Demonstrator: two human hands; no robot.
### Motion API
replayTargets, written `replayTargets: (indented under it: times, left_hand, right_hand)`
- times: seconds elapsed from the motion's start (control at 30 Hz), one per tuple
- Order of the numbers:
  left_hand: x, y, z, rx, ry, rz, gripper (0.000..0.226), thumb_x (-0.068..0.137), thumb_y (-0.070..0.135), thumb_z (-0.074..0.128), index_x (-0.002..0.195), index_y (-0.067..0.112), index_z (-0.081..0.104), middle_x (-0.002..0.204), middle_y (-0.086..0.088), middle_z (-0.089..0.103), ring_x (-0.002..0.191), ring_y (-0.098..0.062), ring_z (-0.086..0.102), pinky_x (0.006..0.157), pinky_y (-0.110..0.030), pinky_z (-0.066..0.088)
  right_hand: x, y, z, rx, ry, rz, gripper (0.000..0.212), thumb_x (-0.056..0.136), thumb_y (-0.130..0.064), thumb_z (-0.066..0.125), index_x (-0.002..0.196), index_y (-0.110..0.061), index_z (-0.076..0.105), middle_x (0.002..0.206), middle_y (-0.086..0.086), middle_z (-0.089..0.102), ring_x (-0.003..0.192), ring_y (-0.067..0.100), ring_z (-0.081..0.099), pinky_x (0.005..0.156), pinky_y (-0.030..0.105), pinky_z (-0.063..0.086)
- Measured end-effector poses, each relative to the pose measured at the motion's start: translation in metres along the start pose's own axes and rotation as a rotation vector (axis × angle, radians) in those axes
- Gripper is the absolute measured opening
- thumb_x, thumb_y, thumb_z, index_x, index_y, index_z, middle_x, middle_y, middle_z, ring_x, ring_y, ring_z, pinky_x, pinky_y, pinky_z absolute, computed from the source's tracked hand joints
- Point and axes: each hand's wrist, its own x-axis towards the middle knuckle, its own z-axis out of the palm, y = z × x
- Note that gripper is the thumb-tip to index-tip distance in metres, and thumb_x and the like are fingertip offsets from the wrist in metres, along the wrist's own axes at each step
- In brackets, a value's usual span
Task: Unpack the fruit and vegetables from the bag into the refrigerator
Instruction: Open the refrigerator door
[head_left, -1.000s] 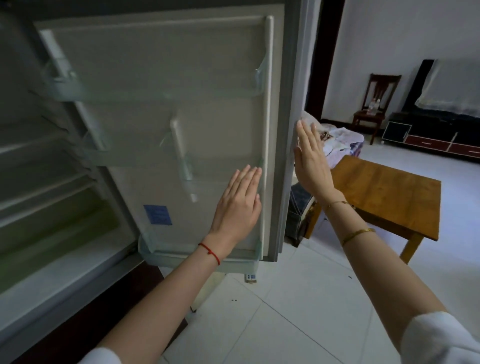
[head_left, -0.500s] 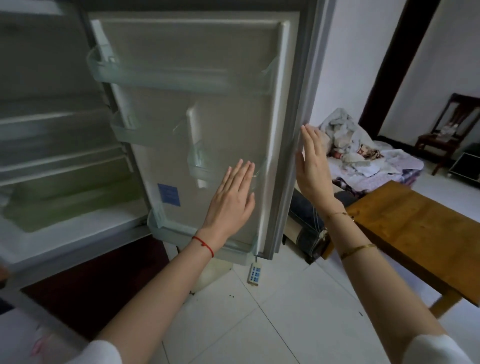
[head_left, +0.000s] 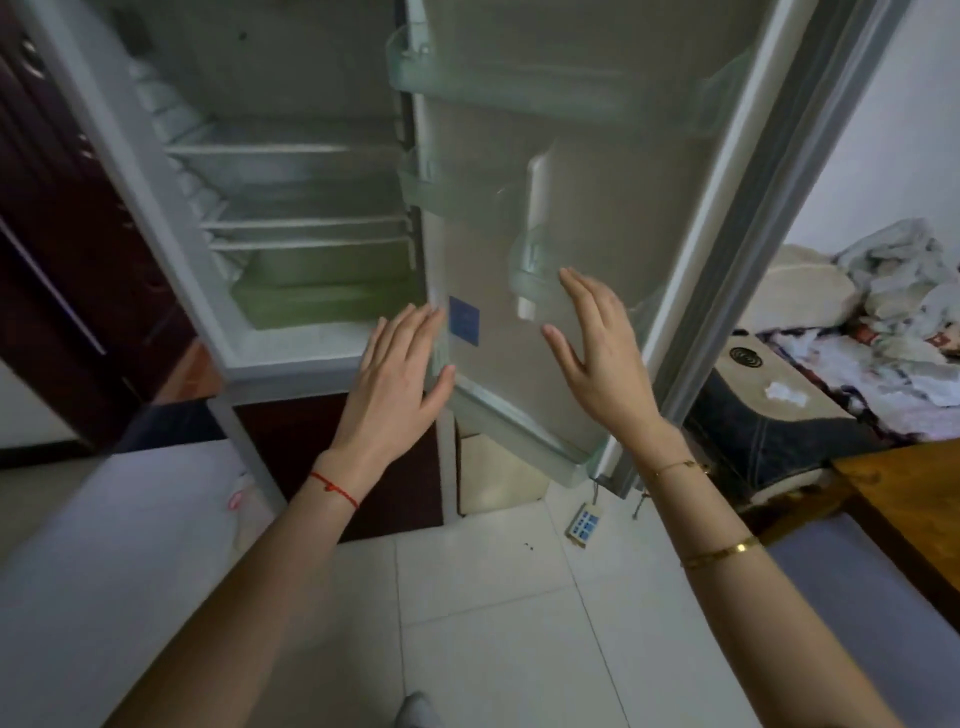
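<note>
I see pale floor tiles (head_left: 493, 623), a wooden desk (head_left: 914, 499) at right, rumpled bedding (head_left: 893, 312) beyond it, and a white wall (head_left: 883, 156).

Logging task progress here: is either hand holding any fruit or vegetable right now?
No, the left hand and right hand both have straight fingers spread before the open refrigerator door, holding nothing.

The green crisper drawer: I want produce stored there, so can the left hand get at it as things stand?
Probably yes: the refrigerator door stands open, and the left hand, empty and flat, has nothing between it and the green crisper drawer.
</note>
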Motion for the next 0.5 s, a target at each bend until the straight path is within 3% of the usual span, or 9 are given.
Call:
replayTargets:
  times: [0.13, 0.4, 0.5]
  left_hand:
    - [-0.042, -0.037, -0.029, 0.097, -0.010, -0.137, 0.055, 0.098, 0.041, 0.038, 0.144, 0.011, 0.042, 0.144, -0.007, 0.050, 0.136, -0.022, 0.042, 0.116, -0.042, 0.030]
    - [-0.120, -0.100, -0.077, 0.158, 0.062, -0.364, 0.049, 0.094, 0.035, 0.048, 0.134, 0.008, 0.052, 0.131, -0.008, 0.061, 0.122, -0.025, 0.055, 0.104, -0.042, 0.042]
    - [-0.146, -0.123, -0.090, 0.171, 0.085, -0.462, 0.043, 0.093, 0.027, 0.059, 0.132, 0.009, 0.054, 0.126, -0.009, 0.063, 0.116, -0.025, 0.057, 0.102, -0.028, 0.037]
  right_hand:
    - [-0.001, -0.033, 0.033, 0.102, -0.093, -0.056, 0.056, 0.100, -0.041, 0.050, 0.147, -0.013, 0.037, 0.146, 0.004, 0.044, 0.137, 0.018, 0.038, 0.117, 0.035, 0.029]
    - [-0.002, -0.099, 0.112, 0.246, -0.280, -0.125, 0.054, 0.098, -0.041, 0.050, 0.143, -0.012, 0.043, 0.141, 0.006, 0.050, 0.133, 0.023, 0.042, 0.114, 0.040, 0.033]
    - [-0.003, -0.126, 0.141, 0.292, -0.333, -0.145, 0.053, 0.097, -0.038, 0.053, 0.142, -0.011, 0.044, 0.138, 0.007, 0.051, 0.131, 0.024, 0.043, 0.114, 0.040, 0.033]
